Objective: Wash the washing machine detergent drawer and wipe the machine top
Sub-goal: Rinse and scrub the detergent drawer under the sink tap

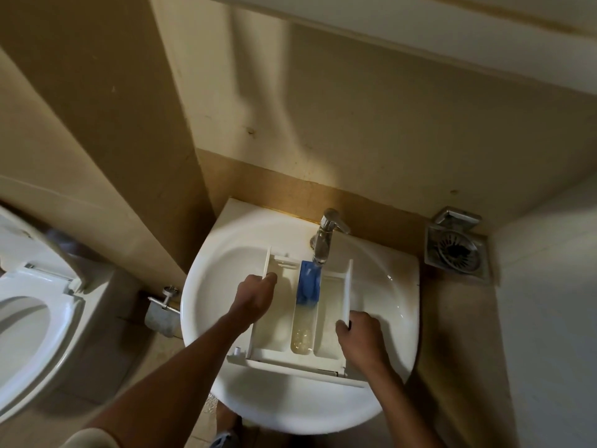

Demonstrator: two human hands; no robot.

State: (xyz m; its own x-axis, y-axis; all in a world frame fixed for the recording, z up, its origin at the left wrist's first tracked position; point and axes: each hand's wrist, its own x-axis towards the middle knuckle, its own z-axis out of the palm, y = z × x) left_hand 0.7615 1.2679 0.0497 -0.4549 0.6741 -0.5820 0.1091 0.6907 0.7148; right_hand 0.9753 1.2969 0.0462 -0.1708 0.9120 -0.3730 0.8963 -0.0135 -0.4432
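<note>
A white detergent drawer (326, 321) with three compartments lies across a round white sink (384, 286), its front panel toward me. A blue insert (309, 281) sits in the middle channel, and water from the chrome tap (324, 236) runs onto it. Murky water pools at the near end of that channel. My left hand (255, 297) grips the drawer's left wall. My right hand (360, 334) grips the right wall near the front.
A toilet (29, 318) with its seat down stands at the left. A toilet-paper holder (163, 310) is fixed to the wall beside the sink. A square floor drain (455, 250) lies to the right. Beige walls close in behind.
</note>
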